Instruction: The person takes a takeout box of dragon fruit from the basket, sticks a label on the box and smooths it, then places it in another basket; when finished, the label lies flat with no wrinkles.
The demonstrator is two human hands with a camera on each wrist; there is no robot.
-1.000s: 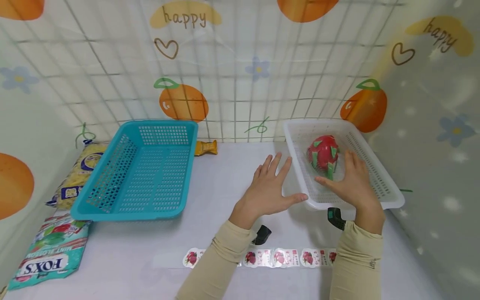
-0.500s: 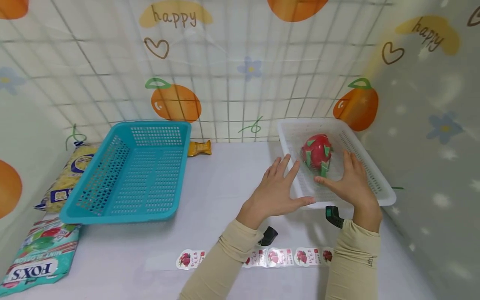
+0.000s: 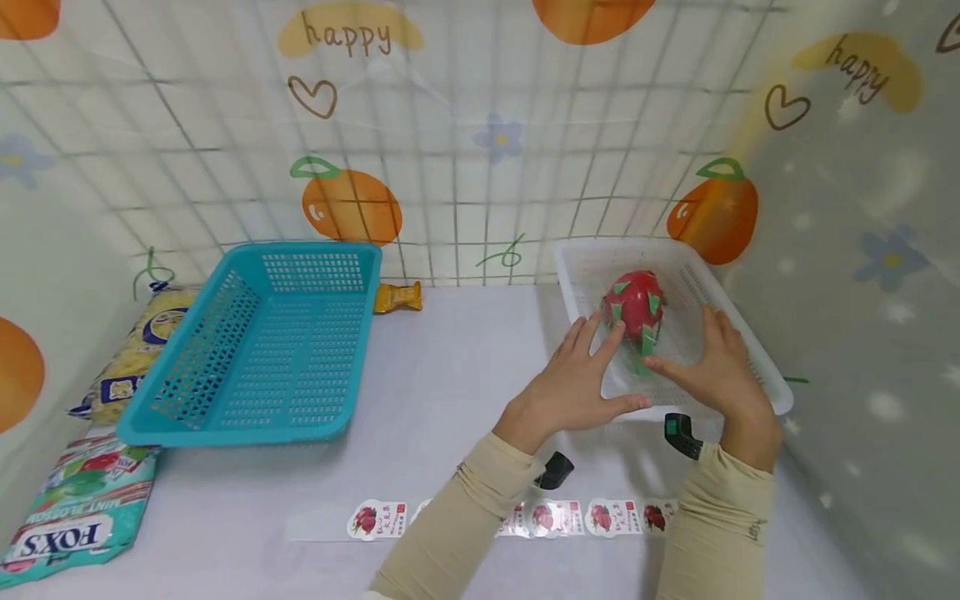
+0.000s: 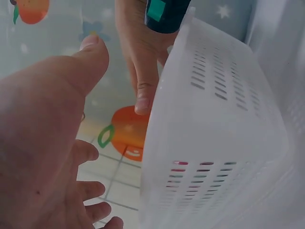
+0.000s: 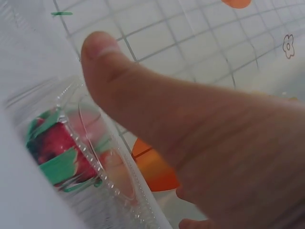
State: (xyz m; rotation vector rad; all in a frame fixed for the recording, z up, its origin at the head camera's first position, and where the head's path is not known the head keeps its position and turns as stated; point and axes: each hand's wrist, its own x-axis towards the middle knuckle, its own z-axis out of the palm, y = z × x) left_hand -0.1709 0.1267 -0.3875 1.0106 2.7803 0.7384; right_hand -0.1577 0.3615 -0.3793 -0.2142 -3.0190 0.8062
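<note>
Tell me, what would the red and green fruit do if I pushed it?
The red and green fruit might roll a little, since it looks rounded. It could be slippery, because its surface shines. The walls of the white basket around it would probably stop it going far.

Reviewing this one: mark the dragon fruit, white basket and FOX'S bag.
Dragon fruit [image 3: 636, 302], head view: its red skin.
White basket [image 3: 592, 257], head view: inner back wall.
FOX'S bag [image 3: 78, 504], head view: its printed face.
</note>
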